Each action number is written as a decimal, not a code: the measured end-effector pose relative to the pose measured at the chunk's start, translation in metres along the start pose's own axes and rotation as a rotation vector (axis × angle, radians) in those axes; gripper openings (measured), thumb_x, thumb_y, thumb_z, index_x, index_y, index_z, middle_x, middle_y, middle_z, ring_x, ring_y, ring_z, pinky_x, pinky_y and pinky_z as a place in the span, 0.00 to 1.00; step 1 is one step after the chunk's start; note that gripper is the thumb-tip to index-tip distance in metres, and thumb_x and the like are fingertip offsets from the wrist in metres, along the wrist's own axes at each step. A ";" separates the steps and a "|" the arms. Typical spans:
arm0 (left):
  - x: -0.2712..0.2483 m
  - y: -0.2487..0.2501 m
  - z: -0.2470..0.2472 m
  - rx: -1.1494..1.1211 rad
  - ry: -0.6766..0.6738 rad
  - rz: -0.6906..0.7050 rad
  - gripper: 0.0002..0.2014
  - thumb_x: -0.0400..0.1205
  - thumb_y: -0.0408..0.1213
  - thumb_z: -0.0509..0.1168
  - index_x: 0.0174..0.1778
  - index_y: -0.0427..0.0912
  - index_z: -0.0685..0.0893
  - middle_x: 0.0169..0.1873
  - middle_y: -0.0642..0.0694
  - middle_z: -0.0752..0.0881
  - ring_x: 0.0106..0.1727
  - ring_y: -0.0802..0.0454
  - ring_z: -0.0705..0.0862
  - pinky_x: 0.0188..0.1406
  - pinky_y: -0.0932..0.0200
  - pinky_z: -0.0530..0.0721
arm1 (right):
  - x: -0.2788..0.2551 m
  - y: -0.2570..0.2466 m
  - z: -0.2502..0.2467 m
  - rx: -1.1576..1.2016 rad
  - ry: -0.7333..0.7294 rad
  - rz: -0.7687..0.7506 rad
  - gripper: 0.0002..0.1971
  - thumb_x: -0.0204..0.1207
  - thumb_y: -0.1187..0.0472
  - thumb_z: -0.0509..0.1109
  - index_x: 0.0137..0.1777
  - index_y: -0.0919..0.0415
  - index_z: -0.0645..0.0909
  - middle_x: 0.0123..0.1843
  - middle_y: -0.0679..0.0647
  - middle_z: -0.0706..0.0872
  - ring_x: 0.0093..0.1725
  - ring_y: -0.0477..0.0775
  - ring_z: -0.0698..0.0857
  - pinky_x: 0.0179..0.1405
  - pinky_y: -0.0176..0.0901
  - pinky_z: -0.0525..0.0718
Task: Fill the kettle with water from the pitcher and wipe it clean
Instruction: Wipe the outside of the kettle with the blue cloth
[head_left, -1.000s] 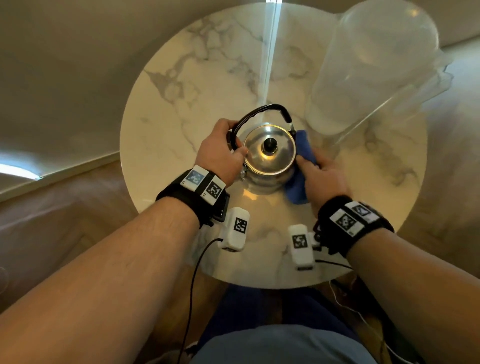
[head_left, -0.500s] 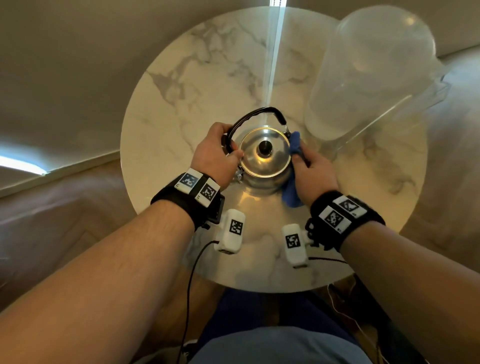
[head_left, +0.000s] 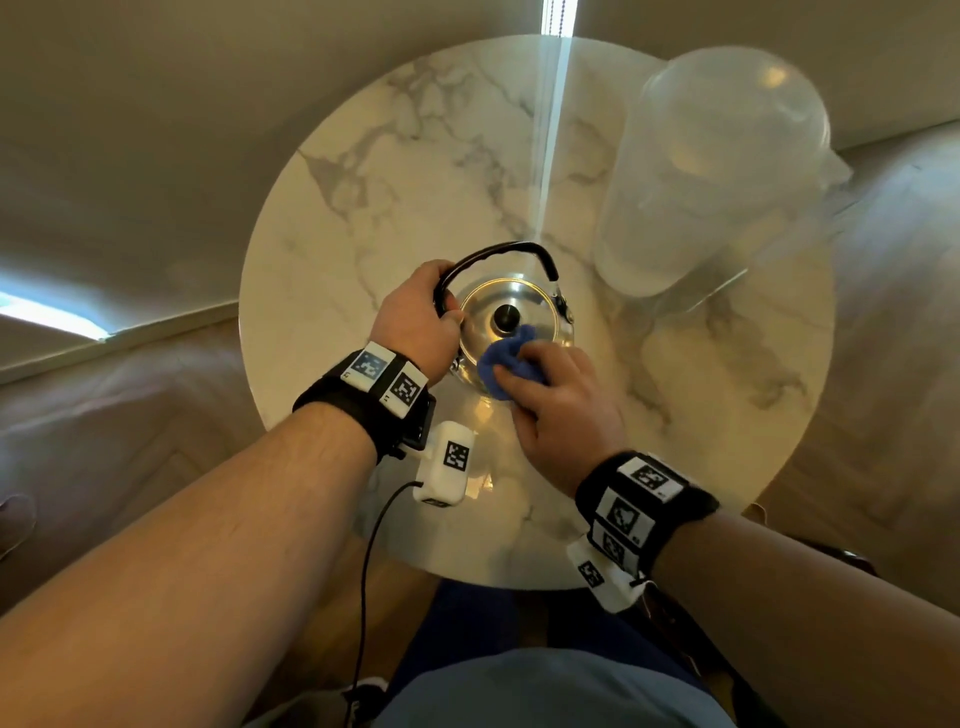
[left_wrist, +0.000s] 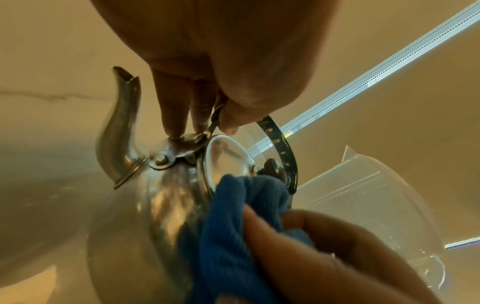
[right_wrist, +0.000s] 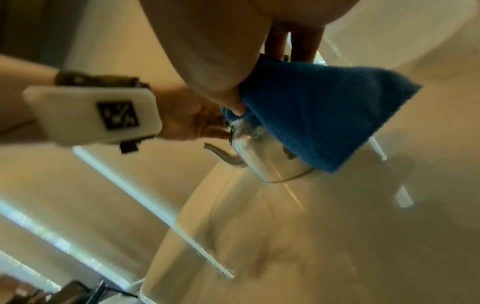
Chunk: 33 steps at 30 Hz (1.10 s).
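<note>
The kettle (head_left: 511, 332) handle is gripped by the left hand (head_left: 415, 322) – the blue cloth (head_left: 506, 364) is pinched and pressed on its lid by the right hand (head_left: 563, 410), mid-table

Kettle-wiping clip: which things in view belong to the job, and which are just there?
In use:
kettle, lid on
blue cloth, held by right hand
left hand gripping the kettle handle
pitcher, standing apart

Just there:
marble table
</note>
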<state>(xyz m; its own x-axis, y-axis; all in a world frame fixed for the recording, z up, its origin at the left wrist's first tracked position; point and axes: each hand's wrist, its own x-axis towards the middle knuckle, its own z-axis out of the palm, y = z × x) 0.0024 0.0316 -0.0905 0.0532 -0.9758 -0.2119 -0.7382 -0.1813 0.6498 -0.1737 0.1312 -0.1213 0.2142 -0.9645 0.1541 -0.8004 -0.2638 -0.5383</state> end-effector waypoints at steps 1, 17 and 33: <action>0.000 0.001 0.000 0.007 0.015 0.004 0.23 0.85 0.32 0.65 0.77 0.48 0.78 0.54 0.51 0.88 0.52 0.52 0.86 0.54 0.61 0.79 | -0.004 0.004 0.000 0.030 -0.014 -0.018 0.14 0.77 0.66 0.76 0.62 0.60 0.92 0.65 0.60 0.85 0.63 0.64 0.82 0.56 0.53 0.85; 0.011 0.036 -0.025 -0.016 -0.158 0.071 0.22 0.76 0.20 0.65 0.38 0.58 0.87 0.39 0.57 0.89 0.44 0.57 0.86 0.48 0.56 0.84 | 0.031 0.061 -0.040 0.561 -0.002 0.422 0.14 0.84 0.58 0.70 0.67 0.52 0.87 0.64 0.48 0.88 0.62 0.43 0.85 0.68 0.36 0.80; -0.080 0.039 0.006 -0.605 0.187 -0.814 0.26 0.59 0.47 0.76 0.50 0.37 0.88 0.50 0.30 0.92 0.51 0.32 0.93 0.53 0.29 0.93 | -0.005 0.028 -0.028 0.430 -0.143 0.047 0.16 0.79 0.68 0.74 0.66 0.58 0.90 0.69 0.55 0.84 0.65 0.51 0.83 0.67 0.36 0.79</action>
<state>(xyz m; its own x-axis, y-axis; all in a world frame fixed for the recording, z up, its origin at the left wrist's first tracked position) -0.0350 0.1032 -0.0528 0.5279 -0.5240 -0.6683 0.0272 -0.7761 0.6300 -0.2130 0.1283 -0.1141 0.2831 -0.9588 0.0217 -0.5126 -0.1703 -0.8416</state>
